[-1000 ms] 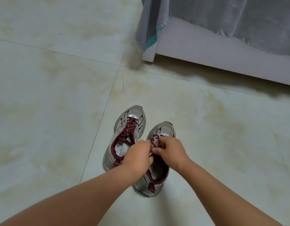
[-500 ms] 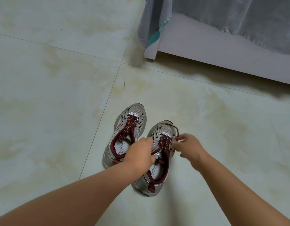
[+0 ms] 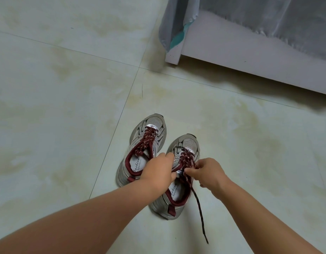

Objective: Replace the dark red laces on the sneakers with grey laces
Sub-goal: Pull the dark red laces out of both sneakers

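Two silver-grey sneakers with dark red lining stand side by side on the tiled floor, toes pointing away from me. The left sneaker [image 3: 146, 143] keeps its dark red speckled lace fully threaded. On the right sneaker [image 3: 184, 149] the dark red lace [image 3: 197, 200] is undone, and one loose end trails across the floor toward me. My left hand [image 3: 158, 172] grips the right sneaker's collar and tongue. My right hand [image 3: 207, 172] pinches the lace just above the tongue. No grey lace is in view.
A white bed frame [image 3: 250, 57] runs across the back right, its corner leg [image 3: 172, 58] on the floor. A grey sheet [image 3: 177, 21] with a teal edge hangs over that corner. Pale marbled floor tiles [image 3: 57, 107] spread to the left and right.
My right hand swung out to the right pulling the lace, then came back to the tongue. One lace end now lies free on the floor. My left hand stayed on the shoe.
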{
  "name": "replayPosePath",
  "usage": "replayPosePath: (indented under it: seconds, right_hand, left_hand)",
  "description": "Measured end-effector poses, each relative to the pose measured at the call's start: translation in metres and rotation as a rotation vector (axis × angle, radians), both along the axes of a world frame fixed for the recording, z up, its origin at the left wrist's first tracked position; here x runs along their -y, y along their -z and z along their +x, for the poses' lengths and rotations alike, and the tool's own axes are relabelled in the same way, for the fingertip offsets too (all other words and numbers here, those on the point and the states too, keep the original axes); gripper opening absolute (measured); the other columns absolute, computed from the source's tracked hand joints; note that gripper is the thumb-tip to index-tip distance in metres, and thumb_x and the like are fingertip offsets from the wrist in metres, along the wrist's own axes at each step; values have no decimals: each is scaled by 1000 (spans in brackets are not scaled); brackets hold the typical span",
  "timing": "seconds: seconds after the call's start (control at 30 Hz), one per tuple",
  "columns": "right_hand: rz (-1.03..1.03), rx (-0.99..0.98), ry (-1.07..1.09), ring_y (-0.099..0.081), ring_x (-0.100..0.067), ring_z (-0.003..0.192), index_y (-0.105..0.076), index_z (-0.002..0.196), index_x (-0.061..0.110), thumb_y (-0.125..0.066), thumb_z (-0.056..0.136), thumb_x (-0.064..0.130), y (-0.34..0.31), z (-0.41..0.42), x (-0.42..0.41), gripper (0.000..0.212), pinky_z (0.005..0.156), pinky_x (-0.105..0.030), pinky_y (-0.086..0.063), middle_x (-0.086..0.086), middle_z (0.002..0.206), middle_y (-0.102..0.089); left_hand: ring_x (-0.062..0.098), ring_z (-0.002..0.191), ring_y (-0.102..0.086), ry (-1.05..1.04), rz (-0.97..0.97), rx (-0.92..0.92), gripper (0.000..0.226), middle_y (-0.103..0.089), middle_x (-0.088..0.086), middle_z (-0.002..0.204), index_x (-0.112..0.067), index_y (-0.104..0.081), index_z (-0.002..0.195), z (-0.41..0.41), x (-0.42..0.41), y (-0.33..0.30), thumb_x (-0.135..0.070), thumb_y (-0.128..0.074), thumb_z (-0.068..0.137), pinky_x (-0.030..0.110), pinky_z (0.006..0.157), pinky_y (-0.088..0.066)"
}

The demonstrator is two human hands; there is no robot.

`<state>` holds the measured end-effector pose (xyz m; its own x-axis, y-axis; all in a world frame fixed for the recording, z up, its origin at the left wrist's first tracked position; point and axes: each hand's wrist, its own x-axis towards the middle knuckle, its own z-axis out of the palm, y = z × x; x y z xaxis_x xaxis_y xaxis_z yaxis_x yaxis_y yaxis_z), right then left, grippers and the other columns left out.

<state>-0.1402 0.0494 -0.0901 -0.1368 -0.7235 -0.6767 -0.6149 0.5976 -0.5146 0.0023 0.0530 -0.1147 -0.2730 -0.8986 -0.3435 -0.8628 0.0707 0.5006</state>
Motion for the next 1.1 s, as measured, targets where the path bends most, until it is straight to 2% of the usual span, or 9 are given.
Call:
replayPosePath:
  seconds: [0.13,0.23,0.3,0.37,0.43,0.5,0.6,0.7,1.1]
  right_hand:
    - [-16,99,-13,-38,-20,67,-45,71,7,-60,86,6,-1,-5,6,21,59,-27,-34,-10,72,-43]
    - [-185,-234,-324,-44,-24,69,-37,66,14,-51,89,12,-3,-5,9,27,62,-28,-33,-4,70,-48]
    - [-316,-515,-562,-48,-27,74,-36,76,14,-44,92,13,-6,0,7,17,61,-30,-30,-6,81,-54]
    - [-414,-610,-658,-50,-28,80,-38,92,15,-42,92,10,-9,4,1,6,62,-32,-31,-8,98,-59]
    - [-440,-506,-439,-54,-30,93,-39,115,15,-52,89,14,-8,3,-5,29,68,-33,-38,-7,116,-53]
    - [-294,-320,-81,-56,-30,102,-35,127,12,-66,83,25,-9,-1,-4,55,77,-32,-42,-8,123,-48]
    - [69,-15,57,-56,-22,78,-50,94,9,-67,83,28,-4,-4,-4,28,72,-35,-50,-7,92,-56]
    - [-41,-47,-24,-44,-18,64,-42,67,14,-63,85,18,5,-4,-2,28,63,-32,-42,-2,69,-49]
    - [-330,-79,-68,-43,-21,64,-40,64,15,-57,86,5,0,-4,9,29,63,-31,-39,-2,63,-48]
  left_hand:
    - [25,99,-54,3,-3,-12,25,-53,6,110,-13,-47,110,1,-3,3,-22,-56,89,33,82,-42]
    - [25,97,-54,10,11,-29,23,-54,6,108,-14,-48,109,0,-5,6,-21,-55,88,33,80,-42]
    - [25,97,-54,2,18,-47,24,-54,6,108,-14,-48,109,-2,-6,7,-21,-55,87,31,78,-40]
    - [25,97,-54,-10,18,-58,23,-54,6,107,-14,-48,108,-3,-7,8,-21,-55,87,30,78,-39]
    - [25,96,-54,-21,23,-63,22,-54,6,107,-14,-47,107,-4,-8,10,-21,-55,87,31,78,-40]
    - [24,95,-54,-25,28,-68,22,-54,5,107,-15,-47,106,-3,-8,11,-21,-56,87,31,78,-41]
    - [23,95,-54,-36,35,-84,22,-53,4,106,-15,-47,105,-3,-8,11,-22,-57,87,28,76,-39]
    - [22,96,-53,-54,50,-109,22,-53,3,106,-16,-47,105,-2,-8,11,-21,-58,87,27,76,-38]
    - [25,94,-54,-48,82,-107,21,-54,6,105,-14,-47,105,-3,-6,10,-18,-57,86,34,80,-44]
